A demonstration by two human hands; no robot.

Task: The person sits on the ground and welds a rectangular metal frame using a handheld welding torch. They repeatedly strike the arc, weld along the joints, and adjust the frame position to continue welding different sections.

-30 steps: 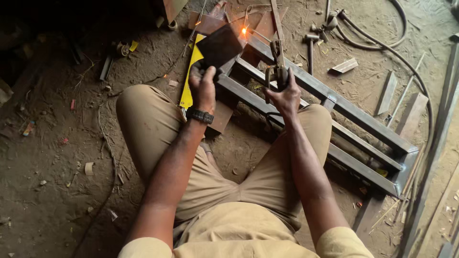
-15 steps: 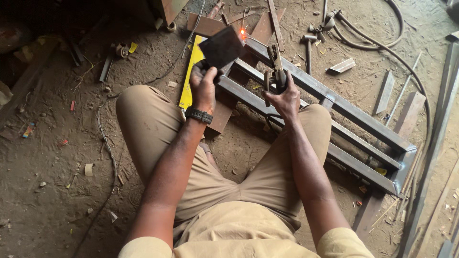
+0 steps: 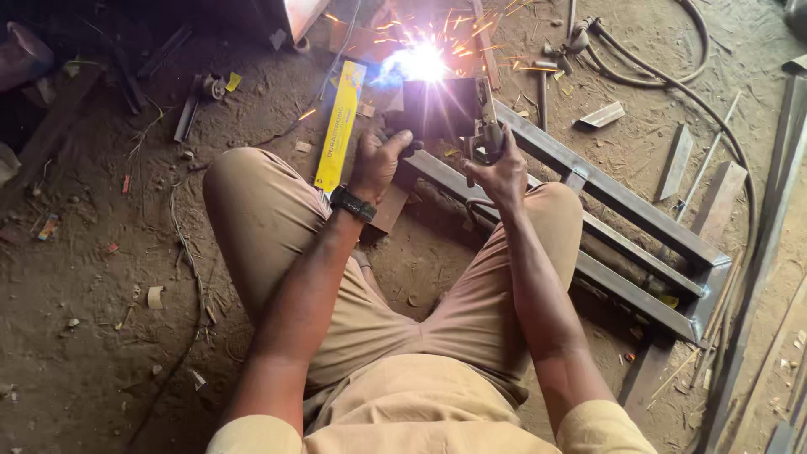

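Two hands are working over the steel frame (image 3: 605, 210) that is lying on the dirt floor (image 3: 101, 319) between my knees. My left hand (image 3: 378, 160) is gripping the lower edge of a dark welding shield (image 3: 437, 108), fingers clenched around it, and it is holding the plate upright between my head and the joint. My right hand (image 3: 503, 168) is closed around the electrode holder (image 3: 486, 126), which is pointing up and away from me toward the far end of the frame.

What is different now is the arc: half a second ago only a small orange glow was showing beyond the shield, and now a white flare (image 3: 418, 60) is burning just above its top edge, with sparks flying out to both sides. The shield is also standing squarer across my view than it did a moment back, when it was tilted. I am reading that as the weld now actually running at the frame's far corner, so the rod must be touching the metal there, though the glare is hiding the contact point itself.

Beside my left wrist a long yellow box (image 3: 340, 122) is lying on the floor, touching nothing I am holding. Thick cables (image 3: 698, 84) are curving across the ground beyond the frame, and loose metal strips (image 3: 677, 160) are lying near them.
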